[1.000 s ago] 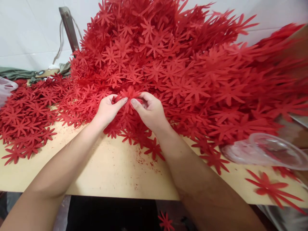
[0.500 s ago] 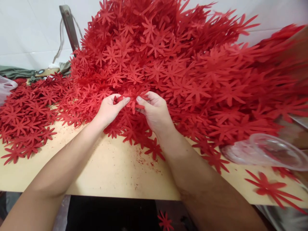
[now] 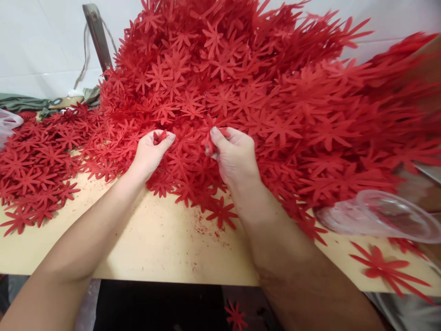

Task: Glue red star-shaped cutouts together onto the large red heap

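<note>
L end of counter (image 3: pixel 155 248): clear plastic bag (image 3: pixel 8 124) at the edge, then smaller heap of red flower cutouts (image 3: pixel 34 170) spreading twd front edge. Our L hand (image 3: pixel 150 154) is over front fringe of big heap (image 3: pixel 237 99); fingers closed in a pinch on a red piece (image 3: pixel 159 136), no. of layers can't tell. Gap betw. hands, more red behind. Our R hand (image 3: pixel 237 154), nr counter's mid, also pinches tight, w/ red petals (image 3: pixel 223 132) betw. thumb & bent fingers; layer count hidden. Big heap runs along back edge to R. Nr R end: clear plastic tub (image 3: pixel 337 218); loose cutout (image 3: pixel 382 266) at front edge. To do it well, we'd say: light pinch nr centre, not petal tips; even sideways pull, so petals don't crease or tear.
</note>
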Available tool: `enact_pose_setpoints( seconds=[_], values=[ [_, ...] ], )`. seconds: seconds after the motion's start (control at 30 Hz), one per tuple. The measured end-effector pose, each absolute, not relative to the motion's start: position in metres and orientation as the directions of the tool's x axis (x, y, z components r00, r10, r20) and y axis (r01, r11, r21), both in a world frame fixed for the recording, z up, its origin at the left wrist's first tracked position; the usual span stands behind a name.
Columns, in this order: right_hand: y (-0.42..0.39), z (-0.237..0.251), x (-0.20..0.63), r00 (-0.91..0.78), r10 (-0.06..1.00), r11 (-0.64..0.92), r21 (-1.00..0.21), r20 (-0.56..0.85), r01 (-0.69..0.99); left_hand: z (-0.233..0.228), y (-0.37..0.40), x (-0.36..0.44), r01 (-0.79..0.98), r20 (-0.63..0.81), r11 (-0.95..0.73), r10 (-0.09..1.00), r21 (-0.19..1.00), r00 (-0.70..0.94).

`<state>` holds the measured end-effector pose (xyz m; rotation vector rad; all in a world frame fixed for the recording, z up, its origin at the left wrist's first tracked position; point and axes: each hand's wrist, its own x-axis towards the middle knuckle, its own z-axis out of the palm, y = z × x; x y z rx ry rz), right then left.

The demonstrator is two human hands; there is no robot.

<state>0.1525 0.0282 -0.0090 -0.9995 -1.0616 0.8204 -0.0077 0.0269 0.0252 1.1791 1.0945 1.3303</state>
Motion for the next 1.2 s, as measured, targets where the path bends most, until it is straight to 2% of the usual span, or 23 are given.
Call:
enact_pose_setpoints(
  seconds=[0.17, 0.37, 0.5, 0.6, 0.83, 0.93, 1.0, 1.1, 1.2],
  values=[
    [0.025, -0.007, 0.150, 0.312, 0.889, 0.364, -0.931, 0.335, -0.037, 0.025, 0.027, -0.008, -0.114, 0.082, -0.082, 0.997, 0.990, -0.008],
    [0.015, 0.000, 0.140, 0.125, 0.884, 0.459, -0.887, 0.451, -0.048, 0.021, 0.024, -0.005, -0.109, 0.078, -0.076, 0.997, 0.991, 0.018],
    [0.010, 0.002, 0.132, 0.019, 0.910, 0.415, -0.908, 0.415, -0.052, 0.018, 0.024, -0.001, -0.114, 0.058, -0.050, 0.995, 0.992, 0.075],
    [0.008, 0.003, 0.129, 0.082, 0.929, 0.366, -0.928, 0.360, -0.075, 0.020, 0.022, 0.001, -0.115, 0.048, -0.036, 0.994, 0.993, 0.098],
    [0.013, 0.005, 0.133, 0.253, 0.908, 0.365, -0.927, 0.335, -0.086, 0.027, 0.018, 0.004, -0.123, 0.032, -0.022, 0.997, 0.992, 0.075],
    [0.023, 0.002, 0.148, 0.427, 0.858, 0.358, -0.928, 0.286, -0.098, 0.028, 0.022, -0.002, -0.119, 0.022, -0.020, 1.000, 0.993, 0.017],
    [0.030, 0.000, 0.159, 0.524, 0.824, 0.344, -0.925, 0.214, -0.163, 0.027, 0.026, -0.007, -0.121, 0.001, -0.007, 0.998, 0.993, -0.055],
    [0.032, 0.001, 0.164, 0.513, 0.848, 0.301, -0.919, 0.136, -0.254, 0.025, 0.034, -0.014, -0.120, 0.015, -0.031, 0.992, 0.992, -0.127],
    [0.028, 0.003, 0.154, 0.409, 0.898, 0.272, -0.936, 0.163, -0.225, 0.021, 0.038, -0.016, -0.082, 0.092, -0.104, 0.986, 0.991, -0.141]
  ],
)
